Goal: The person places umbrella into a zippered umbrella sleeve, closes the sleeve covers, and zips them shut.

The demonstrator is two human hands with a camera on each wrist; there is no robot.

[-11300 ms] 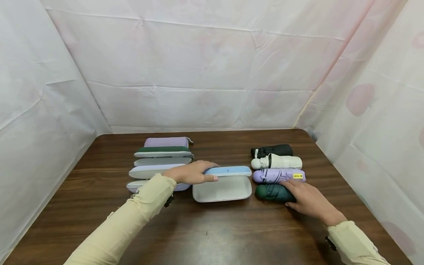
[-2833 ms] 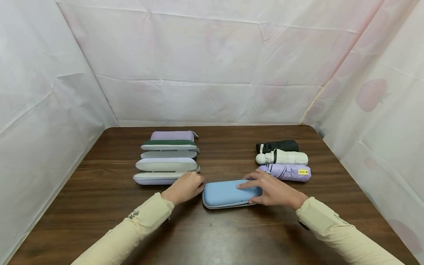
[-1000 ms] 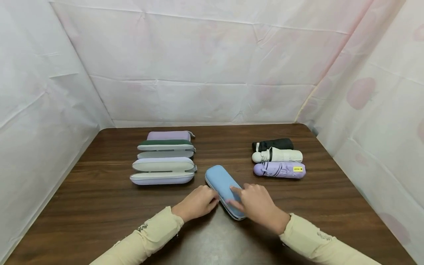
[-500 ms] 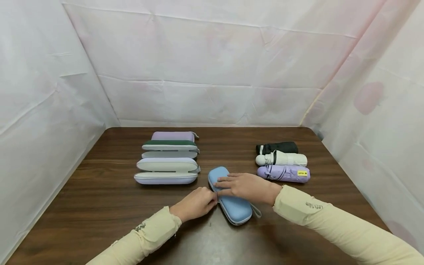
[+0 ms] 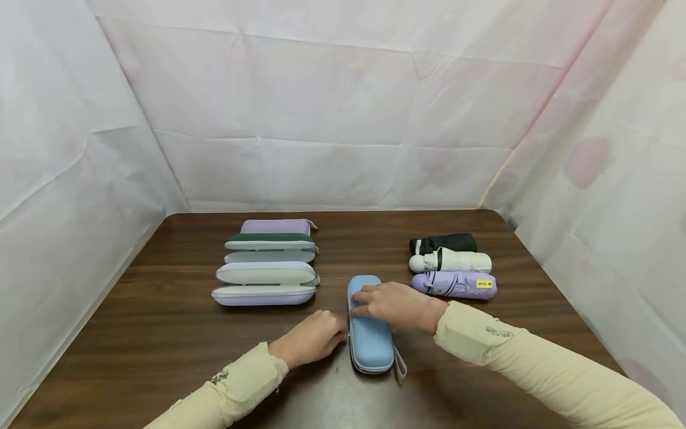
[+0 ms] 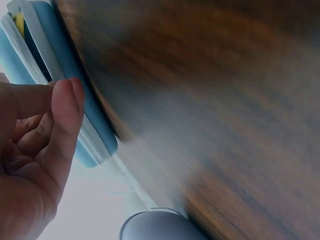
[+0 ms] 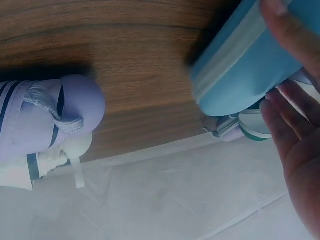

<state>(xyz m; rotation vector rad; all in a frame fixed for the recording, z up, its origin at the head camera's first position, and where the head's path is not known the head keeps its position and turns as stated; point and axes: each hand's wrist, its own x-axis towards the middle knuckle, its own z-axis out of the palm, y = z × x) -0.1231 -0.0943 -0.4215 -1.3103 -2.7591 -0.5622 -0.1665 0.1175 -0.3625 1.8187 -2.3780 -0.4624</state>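
Note:
A blue zip case (image 5: 371,345) lies lengthwise away from me mid-table, its grey wrist strap (image 5: 399,363) at the near right. My left hand (image 5: 312,338) is at the case's left side. In the left wrist view its thumb and forefinger pinch at the zipper; the pull itself is hidden by the fingertips. Beyond them the seam gapes, with something dark green and yellow inside. My right hand (image 5: 399,305) reaches across the case from the right and holds it, fingers bent over the lid towards the left edge. The right wrist view shows thumb and fingers on the blue shell (image 7: 250,75).
At the left stand a gaping lavender case (image 5: 265,295), a gaping green case (image 5: 270,238) and a closed purple case (image 5: 276,226). Folded umbrellas lie at the right: purple (image 5: 452,285), white (image 5: 455,261) and black (image 5: 447,242). White sheeting (image 5: 321,173) encloses the table.
The dark green umbrella has gone from the right row, and the blue case, formerly gaping, now has its lid down. The case has turned lengthwise; my right hand moved to its far half.

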